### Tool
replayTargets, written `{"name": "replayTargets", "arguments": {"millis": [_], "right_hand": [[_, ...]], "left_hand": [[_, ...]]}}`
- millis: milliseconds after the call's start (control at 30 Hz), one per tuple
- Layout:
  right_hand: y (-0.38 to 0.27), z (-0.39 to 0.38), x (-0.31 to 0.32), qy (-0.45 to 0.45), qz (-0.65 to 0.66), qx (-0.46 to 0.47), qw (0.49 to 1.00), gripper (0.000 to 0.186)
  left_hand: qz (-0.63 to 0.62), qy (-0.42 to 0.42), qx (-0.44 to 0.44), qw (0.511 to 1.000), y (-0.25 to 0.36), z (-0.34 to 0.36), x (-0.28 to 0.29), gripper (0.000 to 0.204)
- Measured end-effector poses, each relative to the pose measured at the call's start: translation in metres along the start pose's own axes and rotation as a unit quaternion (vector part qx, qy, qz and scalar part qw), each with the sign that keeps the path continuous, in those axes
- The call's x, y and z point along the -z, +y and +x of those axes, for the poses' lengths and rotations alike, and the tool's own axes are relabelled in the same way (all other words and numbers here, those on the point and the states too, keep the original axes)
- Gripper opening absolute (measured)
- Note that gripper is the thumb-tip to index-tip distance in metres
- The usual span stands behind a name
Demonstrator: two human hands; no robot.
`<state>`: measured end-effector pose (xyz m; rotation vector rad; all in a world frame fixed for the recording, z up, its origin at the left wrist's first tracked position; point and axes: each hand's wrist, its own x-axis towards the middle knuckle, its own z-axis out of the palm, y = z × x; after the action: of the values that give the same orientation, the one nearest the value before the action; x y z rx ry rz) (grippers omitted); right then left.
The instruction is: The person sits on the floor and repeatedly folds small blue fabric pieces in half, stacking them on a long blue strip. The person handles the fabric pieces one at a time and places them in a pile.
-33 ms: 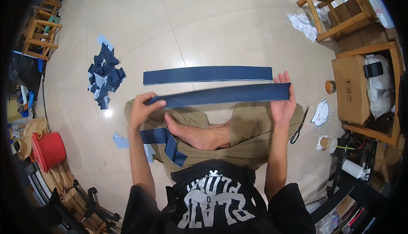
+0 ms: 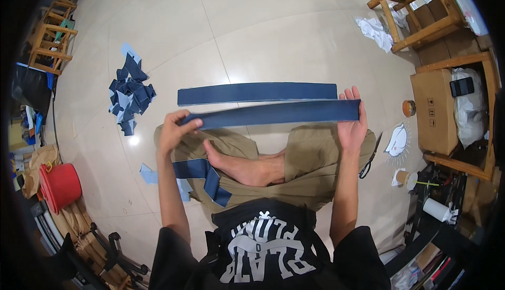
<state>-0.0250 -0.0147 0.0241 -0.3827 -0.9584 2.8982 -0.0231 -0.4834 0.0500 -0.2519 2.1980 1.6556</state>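
A long dark blue strip, apparently denim (image 2: 273,112), is held level above my crossed legs (image 2: 310,169). My left hand (image 2: 179,124) pinches its left end, thumb on top. My right hand (image 2: 351,124) supports the other end, fingers extended behind it and their tips showing above its upper edge. A second, similar strip (image 2: 252,92) lies flat on the tiled floor (image 2: 273,37), just beyond the held one. Bent dark blue offcuts (image 2: 212,185) rest on my left leg, with pale blue pieces (image 2: 149,176) beside them.
Fabric scraps (image 2: 129,92) form a pile at left. Scissors (image 2: 366,166) lie by my right knee. A roll of tape (image 2: 408,108), cardboard box (image 2: 431,111) and wooden stool (image 2: 415,11) stand at right. A red bucket (image 2: 60,185) and more stools (image 2: 52,45) are at left.
Both hands have moved slightly forward, away from my body, carrying the held strip a little nearer the one on the floor.
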Motion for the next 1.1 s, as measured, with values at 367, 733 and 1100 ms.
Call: {"name": "replayTargets", "arguments": {"millis": [367, 733, 1100], "right_hand": [[0.027, 0.107, 0.087, 0.115, -0.502, -0.026, 0.857, 0.027], [0.035, 0.111, 0.115, 0.110, -0.562, 0.103, 0.813, 0.023], [0.034, 0.112, 0.127, 0.101, -0.611, 0.124, 0.775, 0.023]], "left_hand": [[0.127, 0.134, -0.027, 0.982, -0.114, 0.120, 0.018, 0.019], [0.183, 0.281, -0.041, 0.941, -0.120, 0.117, 0.021, 0.035], [0.084, 0.363, -0.002, 0.928, -0.134, 0.124, 0.032, 0.036]]}}
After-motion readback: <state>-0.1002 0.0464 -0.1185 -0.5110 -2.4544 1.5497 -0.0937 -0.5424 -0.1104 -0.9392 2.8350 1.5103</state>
